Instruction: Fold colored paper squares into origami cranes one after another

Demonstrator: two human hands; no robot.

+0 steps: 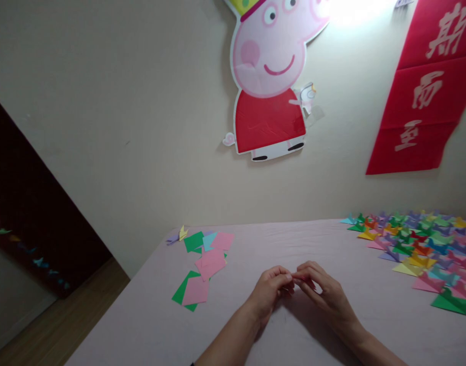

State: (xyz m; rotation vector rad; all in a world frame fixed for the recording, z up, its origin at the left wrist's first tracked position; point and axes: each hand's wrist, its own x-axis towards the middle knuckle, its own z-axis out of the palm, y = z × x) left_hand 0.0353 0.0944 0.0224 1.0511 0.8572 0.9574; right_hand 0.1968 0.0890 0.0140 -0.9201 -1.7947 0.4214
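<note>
Close together over the middle of the table, my left hand [270,291] and my right hand [328,295] meet at the fingertips. Between them is a small piece of red folded paper [304,279], mostly covered by the fingers. Both hands are closed in a pinch on it, thumbs against the fingers. How far it is folded cannot be made out. To the left of my hands lie loose square sheets in pink [197,291], green [180,293] and light blue [209,241], some overlapping.
Many folded paper figures [419,260] in mixed colours stand in rows at the table's right. A yellow folded piece [183,233] and a purple one [173,239] sit at the far left corner. The cloth-covered table [141,325] meets a wall with a pig cutout [271,122] and a red banner [419,112].
</note>
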